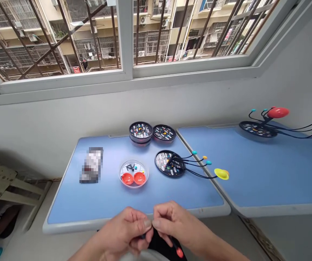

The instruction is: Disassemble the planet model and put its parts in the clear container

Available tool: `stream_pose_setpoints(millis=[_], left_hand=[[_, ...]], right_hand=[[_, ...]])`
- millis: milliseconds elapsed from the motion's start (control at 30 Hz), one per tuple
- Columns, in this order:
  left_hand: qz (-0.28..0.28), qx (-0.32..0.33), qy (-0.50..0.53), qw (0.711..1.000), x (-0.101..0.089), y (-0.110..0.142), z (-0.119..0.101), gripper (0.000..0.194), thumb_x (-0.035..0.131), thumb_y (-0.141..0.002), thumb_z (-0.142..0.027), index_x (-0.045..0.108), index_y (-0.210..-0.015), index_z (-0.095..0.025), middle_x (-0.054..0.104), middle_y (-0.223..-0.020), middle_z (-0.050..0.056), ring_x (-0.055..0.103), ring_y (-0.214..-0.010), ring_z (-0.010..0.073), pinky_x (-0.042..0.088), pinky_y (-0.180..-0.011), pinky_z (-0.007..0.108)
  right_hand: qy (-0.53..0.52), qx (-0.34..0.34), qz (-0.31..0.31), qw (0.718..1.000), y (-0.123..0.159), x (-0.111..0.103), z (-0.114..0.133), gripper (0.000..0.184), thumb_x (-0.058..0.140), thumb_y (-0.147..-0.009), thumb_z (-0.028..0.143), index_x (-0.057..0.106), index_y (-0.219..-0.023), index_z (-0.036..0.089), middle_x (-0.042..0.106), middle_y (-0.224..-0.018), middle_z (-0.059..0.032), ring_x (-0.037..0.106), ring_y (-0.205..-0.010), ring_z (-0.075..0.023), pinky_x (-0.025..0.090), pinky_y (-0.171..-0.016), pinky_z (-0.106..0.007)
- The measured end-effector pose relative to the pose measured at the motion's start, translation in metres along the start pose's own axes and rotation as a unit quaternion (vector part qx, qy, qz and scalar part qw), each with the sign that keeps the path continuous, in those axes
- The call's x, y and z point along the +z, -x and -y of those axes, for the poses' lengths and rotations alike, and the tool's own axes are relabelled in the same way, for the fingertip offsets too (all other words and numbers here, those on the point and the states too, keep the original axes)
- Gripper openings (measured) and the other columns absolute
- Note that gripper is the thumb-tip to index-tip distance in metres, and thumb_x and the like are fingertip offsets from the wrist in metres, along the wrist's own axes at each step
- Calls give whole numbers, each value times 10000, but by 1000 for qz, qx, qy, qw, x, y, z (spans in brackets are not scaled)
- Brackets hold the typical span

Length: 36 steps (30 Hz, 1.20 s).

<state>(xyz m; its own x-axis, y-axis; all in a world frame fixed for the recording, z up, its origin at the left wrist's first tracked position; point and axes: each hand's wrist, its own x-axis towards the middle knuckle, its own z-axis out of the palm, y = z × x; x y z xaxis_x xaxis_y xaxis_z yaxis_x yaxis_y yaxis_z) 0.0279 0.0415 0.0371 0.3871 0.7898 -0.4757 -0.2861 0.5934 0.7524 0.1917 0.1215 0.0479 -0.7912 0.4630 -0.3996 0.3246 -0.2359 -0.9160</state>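
Observation:
My left hand [130,230] and my right hand [176,221] meet at the fingertips just off the table's front edge, both pinched closed. A black rod with a small red ball [179,252] hangs from under my right hand. Something small and dark shows between my left fingers, too hidden to name. Ahead of my hands stands a clear round tray [133,186] with two red half-shells [139,178] and small black and coloured parts. To its right, a planet model on a round black base [169,170] spreads curved black arms tipped with coloured balls and a yellow half-shell [221,174].
Stacked round black cases [141,132] and another round case [164,133] stand by the wall. A second planet model [257,128] with a red shell sits on the right table. A blurred flat object [92,165] lies at left. A person's legs [0,221] show at far left.

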Motion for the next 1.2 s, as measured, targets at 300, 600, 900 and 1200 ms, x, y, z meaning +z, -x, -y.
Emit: stream_pose_setpoints(millis=[300,600,900,1200], left_hand=[[-91,49,73,992,-34,32,-4,264,586,-770,-380,553,-709,-125,586,-555,43,448,-408,66,310,-362,157],[-22,24,46,998,2,-9,4,378,550,-774,-483,556,-684,-117,534,-464,-13,255,-286,12,172,-272,145],[-42,27,115,992,-3,-1,4,271,620,-732,-363,529,-627,-130,521,-450,-19,200,-298,5,99,-307,165],[-69,23,-27,997,1,-1,-2,333,602,-721,-443,582,-655,-117,504,-439,-20,254,-318,21,131,-341,192]], right_hand=[[-114,-27,-42,992,17,-30,-21,357,561,-775,501,511,-662,165,367,-452,74,241,-435,-66,176,-353,-176],[-2,-70,-46,996,-10,9,-15,370,502,-798,554,426,-872,200,418,-494,95,301,-425,-64,219,-369,-171],[-42,-89,-85,992,-4,3,-14,360,444,-829,552,438,-867,195,509,-592,51,456,-582,-108,372,-607,-245],[-48,-88,-57,993,-2,10,-10,318,577,-753,468,494,-695,166,496,-571,28,436,-531,-102,360,-534,-238]])
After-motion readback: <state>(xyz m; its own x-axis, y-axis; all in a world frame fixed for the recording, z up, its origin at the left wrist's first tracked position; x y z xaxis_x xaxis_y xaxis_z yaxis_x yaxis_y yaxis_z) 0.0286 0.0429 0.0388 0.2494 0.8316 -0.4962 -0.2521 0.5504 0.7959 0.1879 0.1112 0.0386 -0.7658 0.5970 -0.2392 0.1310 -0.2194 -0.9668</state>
